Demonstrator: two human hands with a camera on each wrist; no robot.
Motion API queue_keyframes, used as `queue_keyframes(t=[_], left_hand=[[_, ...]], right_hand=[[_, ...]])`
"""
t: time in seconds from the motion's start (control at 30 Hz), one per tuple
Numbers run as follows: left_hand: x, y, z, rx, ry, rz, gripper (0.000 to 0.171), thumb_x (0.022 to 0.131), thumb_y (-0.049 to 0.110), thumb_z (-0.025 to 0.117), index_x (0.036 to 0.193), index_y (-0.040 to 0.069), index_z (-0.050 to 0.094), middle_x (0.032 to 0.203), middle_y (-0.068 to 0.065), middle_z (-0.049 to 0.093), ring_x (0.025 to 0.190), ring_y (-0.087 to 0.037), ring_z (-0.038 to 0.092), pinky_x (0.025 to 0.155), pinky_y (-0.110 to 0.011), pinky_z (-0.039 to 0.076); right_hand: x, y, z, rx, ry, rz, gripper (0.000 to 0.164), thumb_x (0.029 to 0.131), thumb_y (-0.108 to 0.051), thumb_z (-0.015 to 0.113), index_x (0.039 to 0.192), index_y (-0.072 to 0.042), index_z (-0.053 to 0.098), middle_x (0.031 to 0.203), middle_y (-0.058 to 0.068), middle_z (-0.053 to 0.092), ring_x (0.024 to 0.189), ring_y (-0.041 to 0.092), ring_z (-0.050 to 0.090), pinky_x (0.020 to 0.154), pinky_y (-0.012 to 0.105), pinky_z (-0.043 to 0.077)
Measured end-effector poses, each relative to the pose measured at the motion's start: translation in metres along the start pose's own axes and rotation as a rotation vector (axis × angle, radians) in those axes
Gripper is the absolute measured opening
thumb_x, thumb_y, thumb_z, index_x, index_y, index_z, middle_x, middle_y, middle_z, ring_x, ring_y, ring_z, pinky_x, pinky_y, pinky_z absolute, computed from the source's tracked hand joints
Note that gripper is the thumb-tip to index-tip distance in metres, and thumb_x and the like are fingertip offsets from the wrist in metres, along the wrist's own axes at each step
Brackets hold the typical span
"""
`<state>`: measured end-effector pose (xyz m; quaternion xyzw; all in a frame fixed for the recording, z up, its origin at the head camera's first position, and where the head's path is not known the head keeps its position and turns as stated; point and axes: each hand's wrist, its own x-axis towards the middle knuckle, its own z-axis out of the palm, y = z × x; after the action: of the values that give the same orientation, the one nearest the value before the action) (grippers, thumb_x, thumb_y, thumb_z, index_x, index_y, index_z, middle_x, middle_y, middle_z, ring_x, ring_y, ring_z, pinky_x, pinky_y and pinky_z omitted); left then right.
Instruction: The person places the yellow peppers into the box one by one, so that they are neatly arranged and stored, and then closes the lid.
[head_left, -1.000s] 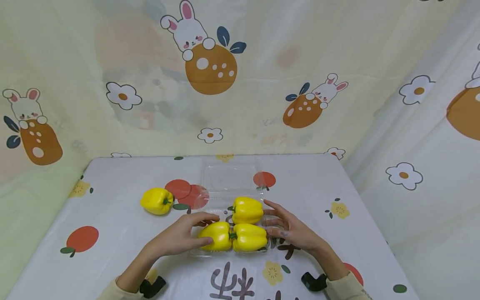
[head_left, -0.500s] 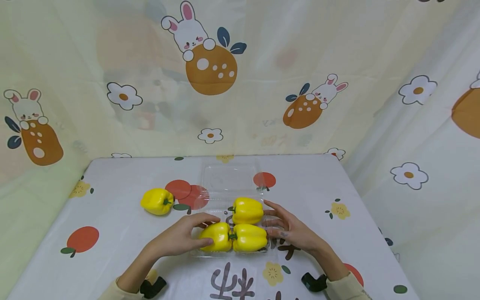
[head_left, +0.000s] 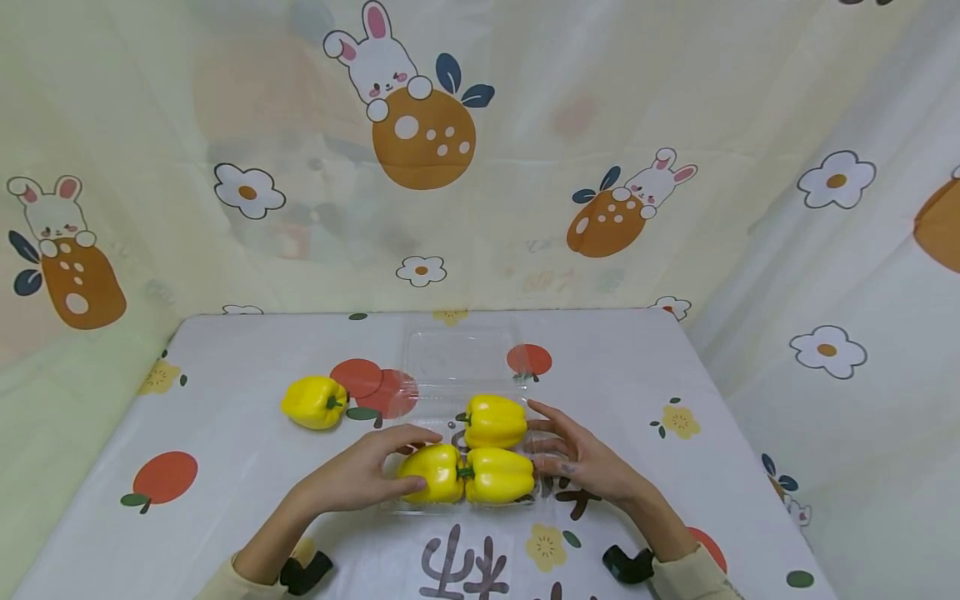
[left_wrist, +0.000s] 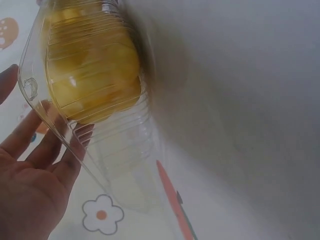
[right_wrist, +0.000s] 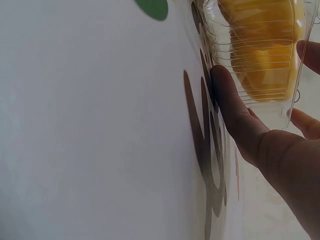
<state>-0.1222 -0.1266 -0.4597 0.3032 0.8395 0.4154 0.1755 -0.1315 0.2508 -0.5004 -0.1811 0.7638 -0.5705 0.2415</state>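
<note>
Clear plastic everywhere in the middle: a ribbed container on the printed cloth, its lid laid back and away, presumably to leave the near half free for loading. Three in there! Back yellow pepper, front right yellow pepper, and the front left yellow pepper, gripped by the left hand, thumb on the near side, fingers over the far one, likely to seat it. Across from it, the right hand rests spread and relaxed along the right wall, perhaps as a brace. And the loose yellow pepper sits outside, to the left. Tougher calls now: whether the right fingertips touch any pepper, I can't tell; ribs blur what's inside, and the frame cuts off both sleeves.
</note>
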Motion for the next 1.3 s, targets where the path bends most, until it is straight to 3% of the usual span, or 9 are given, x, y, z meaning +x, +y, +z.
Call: queue_keyframes(t=[0.23, 0.5, 0.73, 0.93, 1.13, 1.3], left_hand=[[0.001, -0.001, -0.001, -0.07, 0.017, -0.016, 0.054, 0.098, 0.029, 0.076, 0.149, 0.022, 0.058, 0.154, -0.005, 0.061, 0.135, -0.031, 0.064, 0.114, -0.056, 0.052], [-0.003, -0.003, -0.008, -0.125, 0.114, 0.068, 0.055, 0.099, 0.021, 0.075, 0.15, 0.02, 0.056, 0.155, -0.008, 0.059, 0.136, -0.038, 0.06, 0.109, -0.047, 0.058], [-0.008, -0.008, -0.023, -0.111, 0.251, 0.063, 0.053, 0.097, 0.013, 0.076, 0.148, 0.015, 0.059, 0.149, -0.009, 0.065, 0.127, -0.026, 0.067, 0.103, -0.037, 0.061], [-0.013, -0.017, -0.039, -0.134, 0.323, 0.048, 0.049, 0.097, 0.012, 0.076, 0.144, 0.01, 0.062, 0.145, -0.014, 0.065, 0.114, -0.026, 0.071, 0.103, -0.031, 0.06], [-0.02, -0.032, -0.055, -0.159, 0.401, 0.033, 0.045, 0.099, 0.011, 0.074, 0.142, 0.006, 0.062, 0.143, -0.019, 0.065, 0.119, -0.004, 0.063, 0.101, -0.019, 0.058], [-0.027, -0.044, -0.068, -0.143, 0.484, 0.028, 0.041, 0.1, 0.006, 0.07, 0.141, 0.006, 0.063, 0.14, -0.012, 0.066, 0.121, 0.002, 0.061, 0.102, -0.012, 0.053]], right_hand=[[0.0, 0.0, 0.0, -0.007, 0.006, 0.007, 0.082, 0.104, -0.023, 0.067, 0.17, -0.022, 0.018, 0.168, 0.025, 0.034, 0.143, 0.05, 0.052, 0.112, 0.062, 0.052], [0.0, 0.001, 0.0, -0.004, 0.012, 0.017, 0.082, 0.104, -0.024, 0.068, 0.17, -0.025, 0.02, 0.168, 0.025, 0.035, 0.143, 0.049, 0.052, 0.112, 0.062, 0.053], [0.0, 0.001, 0.0, -0.001, 0.01, 0.019, 0.081, 0.104, -0.024, 0.068, 0.17, -0.027, 0.021, 0.168, 0.024, 0.035, 0.143, 0.049, 0.052, 0.113, 0.062, 0.052], [0.0, 0.002, -0.001, 0.002, 0.011, 0.019, 0.082, 0.104, -0.024, 0.068, 0.17, -0.025, 0.02, 0.168, 0.024, 0.035, 0.143, 0.048, 0.052, 0.112, 0.062, 0.053], [0.001, 0.003, -0.001, -0.003, 0.011, 0.012, 0.08, 0.105, -0.022, 0.067, 0.17, -0.026, 0.02, 0.168, 0.024, 0.035, 0.143, 0.049, 0.052, 0.112, 0.06, 0.053], [0.001, 0.003, 0.0, -0.005, 0.015, 0.015, 0.081, 0.104, -0.023, 0.068, 0.17, -0.026, 0.021, 0.168, 0.024, 0.036, 0.143, 0.048, 0.052, 0.112, 0.061, 0.053]])
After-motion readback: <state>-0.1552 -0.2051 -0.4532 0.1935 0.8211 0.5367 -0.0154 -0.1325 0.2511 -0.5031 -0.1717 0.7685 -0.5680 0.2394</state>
